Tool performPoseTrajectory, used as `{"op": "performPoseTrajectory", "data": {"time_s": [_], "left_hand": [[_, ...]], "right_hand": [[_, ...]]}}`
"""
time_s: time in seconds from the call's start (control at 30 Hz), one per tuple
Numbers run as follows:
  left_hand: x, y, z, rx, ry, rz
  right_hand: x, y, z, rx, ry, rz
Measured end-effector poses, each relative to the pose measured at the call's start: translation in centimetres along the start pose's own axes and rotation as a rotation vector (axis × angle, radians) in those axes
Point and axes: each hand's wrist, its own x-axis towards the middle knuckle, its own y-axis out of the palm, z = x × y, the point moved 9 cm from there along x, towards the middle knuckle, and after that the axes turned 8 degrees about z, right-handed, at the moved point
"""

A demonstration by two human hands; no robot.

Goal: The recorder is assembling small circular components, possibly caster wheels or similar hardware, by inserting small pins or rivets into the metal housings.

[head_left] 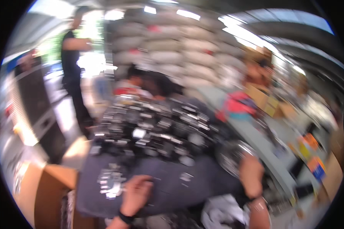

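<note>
Motion blur smears both hands. My left hand (137, 192), with a dark band on its wrist, is low over the dark cloth-covered table (160, 171). Just left of it lies a small cluster of shiny silver pieces (111, 182); its fingers are too smeared to tell whether they hold any. On the right, my right hand (251, 173) grips the edge of a round, shiny, see-through bowl (230, 157), its fingertips partly hidden. What the bowl contains cannot be made out. Beyond both hands spreads a heap of small black and silver pieces (156, 128), too blurred to name.
An open cardboard box (51, 175) stands at the left. White crumpled cloth or plastic (223, 213) lies near me. A grey bench (252, 137) with coloured packets runs along the right. Across the table someone bends low (153, 82); another person (72, 68) stands far left. Stacked sacks (164, 51) fill the back.
</note>
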Motion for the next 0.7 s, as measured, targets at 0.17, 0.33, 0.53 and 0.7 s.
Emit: {"op": "performPoseTrajectory", "data": {"time_s": [0.17,0.33,0.53,0.7], "left_hand": [[-0.6,-2.4,1.5,-0.132,0.022,-0.069],[0.7,0.8,1.4,-0.119,0.03,0.015],[0.0,0.0,1.1,-0.097,0.058,-0.002],[1.2,2.8,-1.3,-0.163,0.055,0.138]], "right_hand": [[0.5,0.4,2.6,0.155,-0.096,-0.097],[-1.8,-0.9,-2.4,0.091,0.024,-0.066],[-2.5,-7.7,-10.5,-0.357,0.297,0.001],[-3.1,-10.2,-25.2,-0.395,0.627,0.276]]}}
